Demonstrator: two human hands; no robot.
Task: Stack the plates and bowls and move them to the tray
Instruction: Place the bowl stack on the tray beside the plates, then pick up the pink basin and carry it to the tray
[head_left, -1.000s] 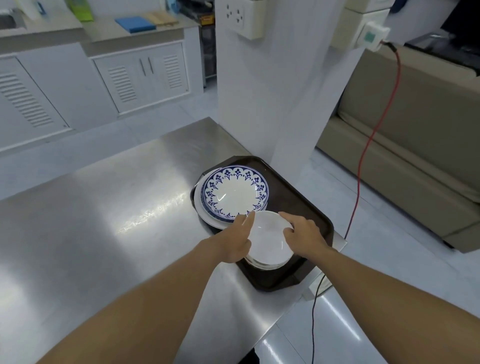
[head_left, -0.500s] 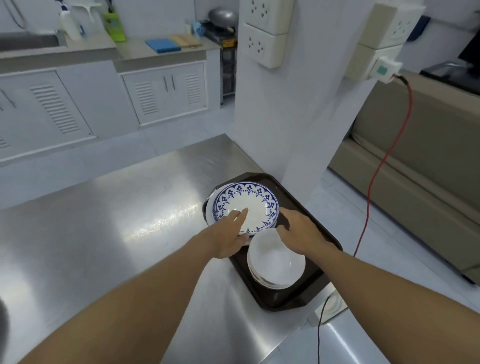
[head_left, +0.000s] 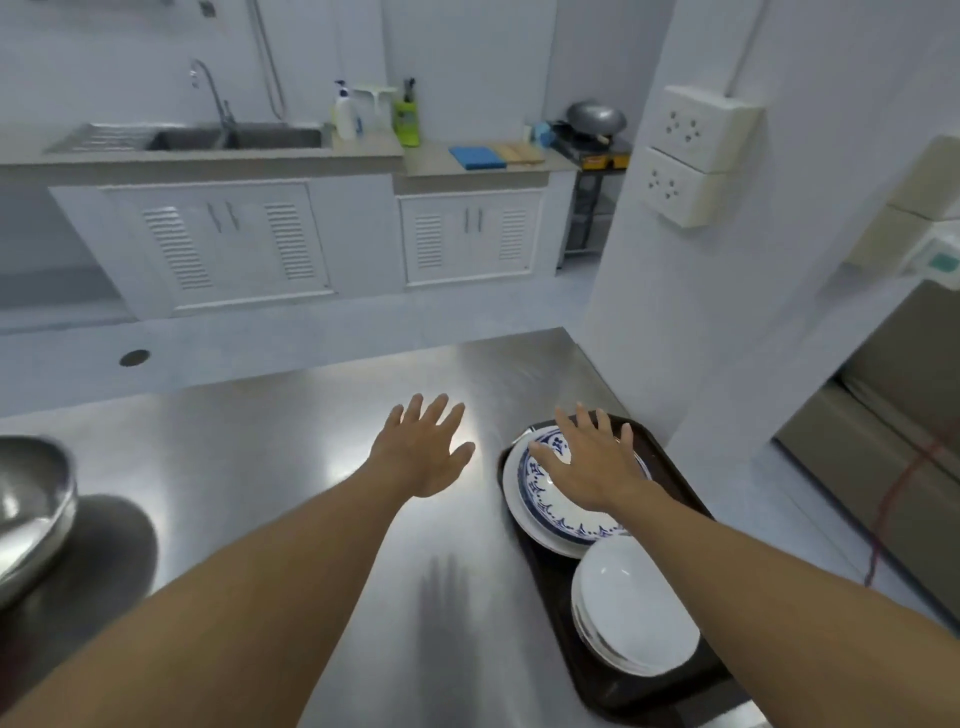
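A dark brown tray (head_left: 670, 457) lies at the right end of the steel table. On its far half sits a blue-and-white patterned plate (head_left: 550, 506) stacked on a larger white plate (head_left: 519, 512). On its near half rests a stack of white bowls (head_left: 631, 603). My right hand (head_left: 587, 460) hovers flat over the patterned plate with fingers spread, holding nothing. My left hand (head_left: 423, 449) is spread open above the bare table, left of the tray.
A steel bowl (head_left: 31, 514) stands at the table's left edge. A white pillar (head_left: 691, 312) with sockets rises just behind the tray. A kitchen counter with a sink (head_left: 208, 137) is across the floor. A red cable (head_left: 898, 499) hangs at the right.
Both hands have let go of the bowls and plates and lifted away, fingers spread. The view has tilted up, showing the kitchen counter and the steel bowl.
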